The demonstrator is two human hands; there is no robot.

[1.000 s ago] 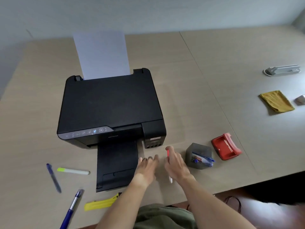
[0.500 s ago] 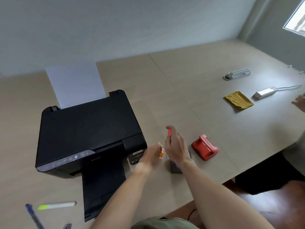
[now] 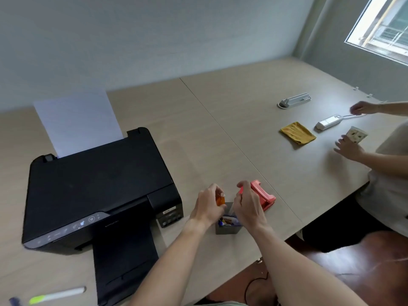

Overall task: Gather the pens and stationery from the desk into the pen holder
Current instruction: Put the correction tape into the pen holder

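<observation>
While both hands [image 3: 208, 205] [image 3: 247, 206] grip markers — pen holder [image 3: 227, 228] sits below.

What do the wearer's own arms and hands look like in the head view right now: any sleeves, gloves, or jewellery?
Both forearms are bare up to the frame's bottom edge, with no sleeves showing. The left hand and right hand wear no gloves, and no rings, watch or wristband show. A patch of olive-green clothing shows at the bottom edge between the arms.

Office: printer [image 3: 99, 191], shared desk [image 3: 242, 120]
</observation>
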